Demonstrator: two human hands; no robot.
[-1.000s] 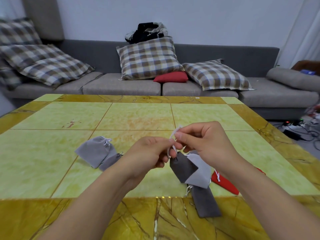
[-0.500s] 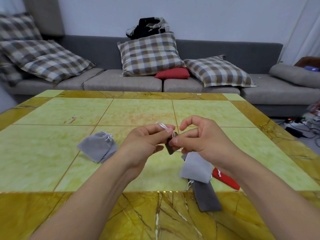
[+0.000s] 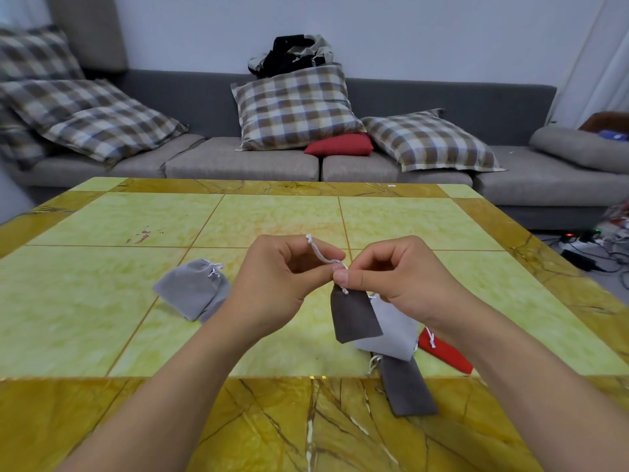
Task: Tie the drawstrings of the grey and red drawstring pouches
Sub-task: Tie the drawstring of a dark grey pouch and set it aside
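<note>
Yellow table (image 3: 102, 301) held tied grey pouches (image 3: 192, 294). Both hands, left hand (image 3: 282, 281) and right hand (image 3: 394, 281), pinched the cord (image 3: 320, 255) of a dark pouch (image 3: 354, 316); the red pouch (image 3: 446, 354) looked untied.

There are five grey pouches, namely two at the left (image 3: 192, 291) (image 3: 218, 303), one hanging (image 3: 354, 316), one pale (image 3: 391, 330) and one near the front edge (image 3: 406, 386), plus one red pouch (image 3: 446, 352), four checked cushions and one red cushion (image 3: 338, 145).

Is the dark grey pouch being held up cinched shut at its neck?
Cinched: the dark grey pouch tapers to a narrow neck where the right hand pinches it, white drawstring running to the left hand.
</note>
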